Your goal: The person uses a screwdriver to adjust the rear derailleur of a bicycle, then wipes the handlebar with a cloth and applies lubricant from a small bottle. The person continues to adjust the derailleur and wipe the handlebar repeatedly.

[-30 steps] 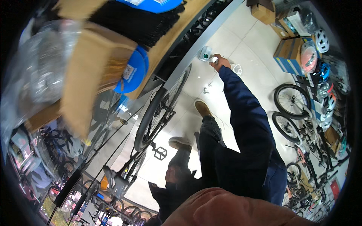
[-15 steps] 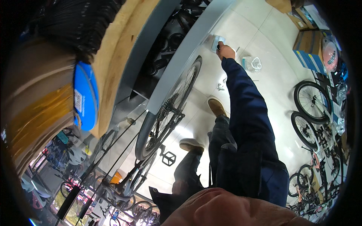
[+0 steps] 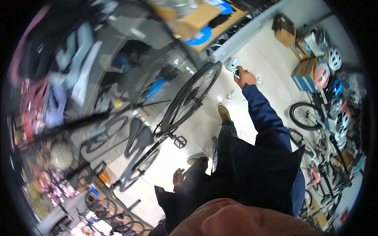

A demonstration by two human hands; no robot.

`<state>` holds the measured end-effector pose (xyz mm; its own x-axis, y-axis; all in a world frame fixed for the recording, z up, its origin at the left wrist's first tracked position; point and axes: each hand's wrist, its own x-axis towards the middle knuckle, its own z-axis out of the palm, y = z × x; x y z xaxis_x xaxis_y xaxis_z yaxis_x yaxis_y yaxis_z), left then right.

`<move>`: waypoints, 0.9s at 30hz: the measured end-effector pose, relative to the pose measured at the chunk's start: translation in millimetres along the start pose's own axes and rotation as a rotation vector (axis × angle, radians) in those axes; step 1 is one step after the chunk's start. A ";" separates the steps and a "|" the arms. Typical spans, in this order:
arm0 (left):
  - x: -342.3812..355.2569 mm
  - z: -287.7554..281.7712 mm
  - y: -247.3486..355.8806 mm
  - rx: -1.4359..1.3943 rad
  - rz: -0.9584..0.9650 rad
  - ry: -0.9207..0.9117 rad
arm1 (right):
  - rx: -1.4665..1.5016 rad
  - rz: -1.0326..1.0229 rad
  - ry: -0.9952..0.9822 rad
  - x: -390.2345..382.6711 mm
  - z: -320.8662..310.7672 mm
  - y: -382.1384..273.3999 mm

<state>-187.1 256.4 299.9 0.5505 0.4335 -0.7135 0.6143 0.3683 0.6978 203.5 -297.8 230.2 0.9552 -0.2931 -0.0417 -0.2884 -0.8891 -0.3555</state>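
My right hand (image 3: 245, 78) is closed on a small round dark thing with a pale rim (image 3: 236, 72), held above the floor. Just beyond it stands a small light-blue box (image 3: 232, 63). A clear jug with a white handle (image 3: 258, 80) is partly hidden behind the hand. Small loose bits, too small to name, lie on the tiles (image 3: 230, 95) nearer to me. My left hand (image 3: 179, 177) hangs beside my left leg, fingers loosely bent and apart, with nothing seen in it. Left of my feet is a bicycle (image 3: 155, 135) with a black saddle.
A workbench edge (image 3: 240, 41) runs along the far left, with blue round items and cardboard on it. Boxes (image 3: 305, 74), helmets (image 3: 334, 59) and several bicycles (image 3: 315, 133) line the right side. My shoes (image 3: 223, 112) are on the pale tiled floor.
My right hand has drawn back from the light-blue box with the round thing in it. My left hand now shows clearly beside my leg. The view has turned, showing more of the bicycle.
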 end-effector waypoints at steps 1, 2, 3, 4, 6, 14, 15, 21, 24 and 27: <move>-3.9 -4.2 3.2 0.202 0.285 -0.018 | 0.010 -0.038 0.002 -17.4 -22.4 -27.2; -12.6 -19.9 12.3 0.538 0.703 -0.205 | -0.011 -0.077 -0.011 -34.0 -42.5 -57.9; -20.3 -36.8 19.3 0.888 1.120 -0.115 | -0.017 -0.124 0.002 -55.2 -61.6 -88.7; -29.9 -55.2 26.0 0.614 0.881 -0.142 | 0.017 -0.187 0.048 -77.3 -79.0 -121.7; -53.3 -96.1 42.2 0.154 0.449 -0.040 | 0.064 -0.284 -0.010 -119.1 -115.2 -185.5; -129.9 -249.7 72.0 -0.376 0.274 0.193 | 0.205 -0.727 -0.199 -263.8 -193.2 -449.0; -133.7 -262.4 69.7 -0.409 0.262 0.235 | 0.199 -0.798 -0.217 -279.0 -196.3 -480.3; -129.0 -317.1 54.4 -0.554 0.408 0.455 | 0.313 -1.120 -0.441 -365.8 -194.9 -651.1; -117.1 -341.0 58.0 -0.597 0.476 0.556 | 0.227 -1.252 -0.545 -403.4 -178.1 -728.4; -101.4 -359.9 69.6 -0.617 0.532 0.678 | 0.383 -1.445 -0.667 -442.1 -156.3 -795.2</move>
<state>-403.6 534.1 443.7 0.1168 0.9599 -0.2546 -0.1108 0.2674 0.9572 0.1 483.9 677.3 0.2882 0.9413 0.1760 0.7539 -0.1098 -0.6477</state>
